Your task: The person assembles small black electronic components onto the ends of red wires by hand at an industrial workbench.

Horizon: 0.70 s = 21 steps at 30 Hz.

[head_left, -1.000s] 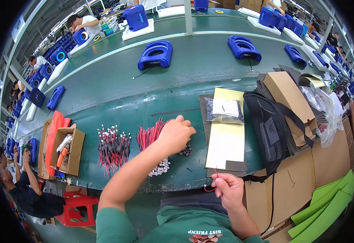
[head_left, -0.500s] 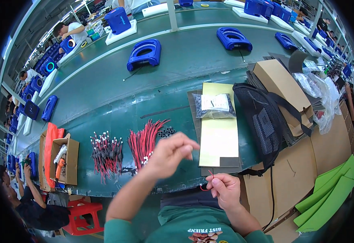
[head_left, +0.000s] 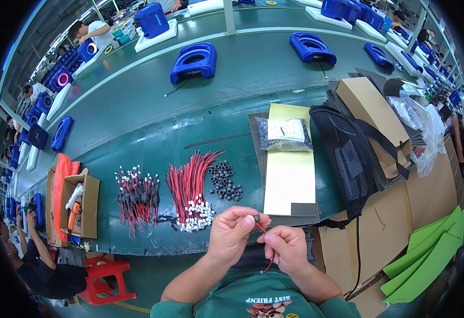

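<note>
Two hands pinch: left hand point(head_left: 233, 233) small black ring point(head_left: 256, 217); right hand point(head_left: 286, 248) thin red wire point(head_left: 268, 258).

Single head-worn fisheye view, steeply downward, close over the green workbench point(head_left: 152, 153) edge.

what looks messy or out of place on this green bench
Nothing looks spilled or damaged. The small black rings lie in a loose scatter beside the red wire bundle, a few strays apart from the heap. The left hand and right hand hold one red wire between them.
</note>
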{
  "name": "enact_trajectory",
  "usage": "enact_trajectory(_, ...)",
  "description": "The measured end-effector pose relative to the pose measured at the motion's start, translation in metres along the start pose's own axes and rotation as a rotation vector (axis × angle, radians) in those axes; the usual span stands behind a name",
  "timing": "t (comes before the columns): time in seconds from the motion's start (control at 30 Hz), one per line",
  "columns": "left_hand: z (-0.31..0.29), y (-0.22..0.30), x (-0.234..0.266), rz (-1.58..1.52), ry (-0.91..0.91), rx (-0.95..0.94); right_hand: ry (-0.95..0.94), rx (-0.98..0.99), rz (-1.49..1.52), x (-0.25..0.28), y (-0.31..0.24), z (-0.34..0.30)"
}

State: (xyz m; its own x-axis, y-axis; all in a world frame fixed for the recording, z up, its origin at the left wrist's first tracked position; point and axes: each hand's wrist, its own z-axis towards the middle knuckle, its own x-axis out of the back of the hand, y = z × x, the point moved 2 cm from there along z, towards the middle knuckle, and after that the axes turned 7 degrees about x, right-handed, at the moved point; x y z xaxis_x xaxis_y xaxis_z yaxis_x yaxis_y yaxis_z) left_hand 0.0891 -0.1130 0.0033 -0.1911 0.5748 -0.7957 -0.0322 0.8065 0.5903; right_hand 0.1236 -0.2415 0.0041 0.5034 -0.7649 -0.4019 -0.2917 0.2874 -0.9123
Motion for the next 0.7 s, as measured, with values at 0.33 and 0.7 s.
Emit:
enact_trajectory(0.33, -0.003, 0.001, 0.008, 0.316, 0.108, -0.109, -0.053, -0.068, 0.119, -0.006, -0.001, 0.004)
enact_trajectory(0.7, -0.007, 0.022, 0.003, 0.509, -0.079, 0.275, 0.061, 0.223, -0.014, 0.007, -0.007, 0.001)
